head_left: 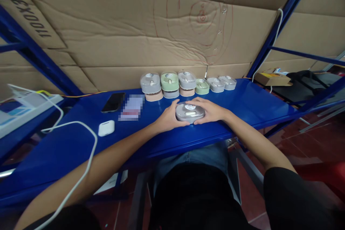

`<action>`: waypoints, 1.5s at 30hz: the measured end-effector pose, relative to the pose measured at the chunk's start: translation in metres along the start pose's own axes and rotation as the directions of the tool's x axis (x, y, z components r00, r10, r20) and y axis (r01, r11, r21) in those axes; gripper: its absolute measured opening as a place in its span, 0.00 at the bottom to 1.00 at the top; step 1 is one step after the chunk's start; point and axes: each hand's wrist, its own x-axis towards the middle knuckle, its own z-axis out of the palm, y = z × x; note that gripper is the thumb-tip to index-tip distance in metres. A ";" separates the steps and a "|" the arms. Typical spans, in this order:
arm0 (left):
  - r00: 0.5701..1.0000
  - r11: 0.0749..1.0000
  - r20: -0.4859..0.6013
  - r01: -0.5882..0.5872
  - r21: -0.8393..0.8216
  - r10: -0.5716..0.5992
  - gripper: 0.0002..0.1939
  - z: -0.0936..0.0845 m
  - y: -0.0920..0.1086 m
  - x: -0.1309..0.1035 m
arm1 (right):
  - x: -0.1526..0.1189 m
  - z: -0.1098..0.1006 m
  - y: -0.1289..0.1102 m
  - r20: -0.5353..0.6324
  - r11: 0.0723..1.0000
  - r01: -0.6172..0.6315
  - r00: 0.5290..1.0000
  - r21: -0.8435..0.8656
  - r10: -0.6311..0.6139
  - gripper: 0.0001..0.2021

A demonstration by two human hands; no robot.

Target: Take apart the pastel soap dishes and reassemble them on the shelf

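Note:
Between my two hands is a small grey oval container with a clear lid (185, 115), low over the front part of the blue table or resting on it; I cannot tell which. On its left side, my left hand (169, 116) curls around it, thumb along the near edge. My right hand (211, 109) wraps the right side, its fingers over the far edge. A round white sticker and a pale tab mark the lid. Behind my hands stands a row of similar containers, among them a green one (169, 82) stacked on a grey one and a low green one (202, 86).
Left on the blue table (81, 115) lie a dark phone (113, 102), a blurred card (132, 107) and a white earbud case (106, 128). A white cable (93, 151) crosses over my left forearm. Cardboard (121, 25) walls off the back, with blue frame posts (283, 25) either side.

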 end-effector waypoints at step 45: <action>0.997 0.976 0.033 -0.073 0.205 0.068 0.47 -0.006 -0.010 0.001 | -0.023 -0.108 0.194 -0.807 0.389 -0.921 0.250 -0.028 0.534 0.46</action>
